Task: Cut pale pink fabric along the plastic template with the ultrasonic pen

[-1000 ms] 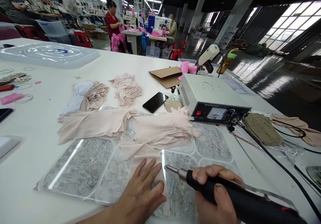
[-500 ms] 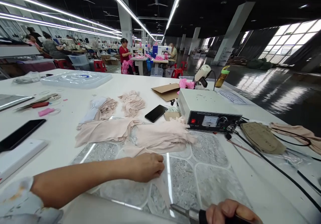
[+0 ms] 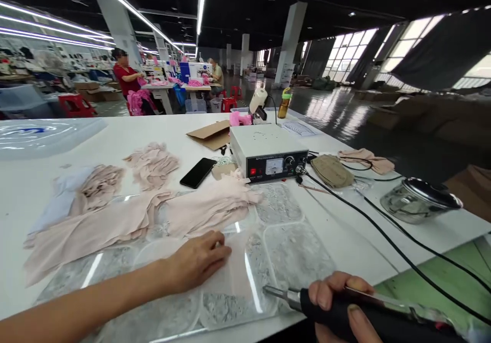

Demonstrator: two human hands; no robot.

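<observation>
My left hand [image 3: 201, 258] rests palm down on a thin, sheer pale pink fabric piece [image 3: 233, 274], its fingers slightly bent and apart. The fabric lies on a glossy grey stone-patterned mat [image 3: 286, 245]. In my right hand [image 3: 341, 302] is a pen-like handheld tool [image 3: 326, 307] with a black grip and a pointed metal tip. That tip is over the mat, just right of the fabric; contact with the surface cannot be made out. Beyond my left hand lie a stack of pale pink fabric pieces [image 3: 215, 202] and another stack [image 3: 95, 228] to its left.
A white control box [image 3: 268, 151] with a dial stands behind the mat, and a black cable [image 3: 368, 217] runs from it to the right. A phone [image 3: 197, 173], cardboard [image 3: 210, 134], brown pads [image 3: 332, 170] and a lidded glass pot [image 3: 414, 199] are on the table. Co-workers sew farther off.
The view has swung right, bringing the pot into sight. My left hand has loosened from a pinch and lies on the fabric, now spread flatter. The tool's tip is apart from the fabric's edge.
</observation>
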